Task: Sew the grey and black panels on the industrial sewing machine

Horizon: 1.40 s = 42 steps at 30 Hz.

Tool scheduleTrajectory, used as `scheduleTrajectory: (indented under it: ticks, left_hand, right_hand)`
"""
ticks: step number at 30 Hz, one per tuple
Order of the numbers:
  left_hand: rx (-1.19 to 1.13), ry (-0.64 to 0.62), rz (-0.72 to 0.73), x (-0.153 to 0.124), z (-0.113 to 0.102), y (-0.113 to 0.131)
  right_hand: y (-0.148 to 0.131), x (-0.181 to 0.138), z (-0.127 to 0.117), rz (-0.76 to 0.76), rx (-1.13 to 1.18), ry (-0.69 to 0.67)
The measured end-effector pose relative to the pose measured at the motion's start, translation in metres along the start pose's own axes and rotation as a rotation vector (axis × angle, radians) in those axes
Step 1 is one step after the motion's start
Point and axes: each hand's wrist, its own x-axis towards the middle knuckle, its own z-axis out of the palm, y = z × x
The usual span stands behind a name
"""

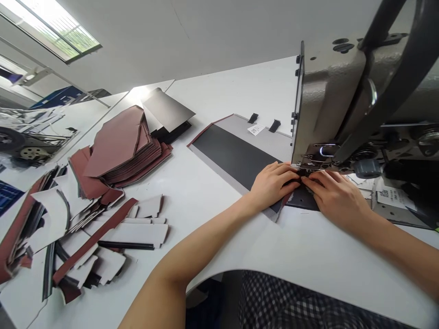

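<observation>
A long grey and black panel (233, 155) with a maroon edge lies on the white table (192, 192), running under the head of a grey sewing machine (329, 91). My left hand (272, 183) lies flat on the panel's near end, fingers stretched toward the presser foot (303, 170). My right hand (334, 194) presses flat on a small dark piece (302, 198) just right of it, fingertips at the foot. Both hands hold the layers down under the needle area.
A stack of maroon cut pieces (126, 146) sits to the left, with a dark sheet (168, 109) behind it. Loose maroon, white and black scraps (103, 233) litter the near left. Small black tabs (274, 124) and a white label (255, 130) lie behind the panel.
</observation>
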Motion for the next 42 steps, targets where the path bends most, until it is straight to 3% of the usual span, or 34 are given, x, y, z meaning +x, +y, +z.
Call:
scheduleTrajectory:
  ticks: [6,12,17,21,27,34,42]
  left_hand:
    - [-0.060,-0.059,-0.050,0.002,-0.002,0.001]
    - [-0.031,0.008,-0.343,-0.010,0.005,0.048]
    - [-0.001,-0.171,-0.327,-0.016,-0.001,0.070]
    - [0.010,-0.240,-0.259,-0.017,-0.011,0.062]
    - [-0.022,-0.283,-0.039,-0.030,-0.018,0.042]
    - [0.016,-0.219,0.055,-0.033,-0.013,0.030]
    - [0.041,-0.229,0.050,-0.006,-0.009,0.015]
  right_hand:
    - [-0.001,0.003,-0.001,0.035,0.081,0.014]
    - [0.003,-0.001,-0.014,0.245,0.285,-0.069]
    - [-0.018,-0.017,-0.035,0.418,0.433,-0.239]
    - [-0.056,-0.031,-0.038,0.422,0.404,-0.176]
    - [-0.089,-0.030,-0.032,0.260,0.041,0.043]
    - [-0.077,-0.022,-0.036,0.053,-0.145,-0.048]
    - [-0.051,-0.002,-0.029,0.087,-0.107,-0.094]
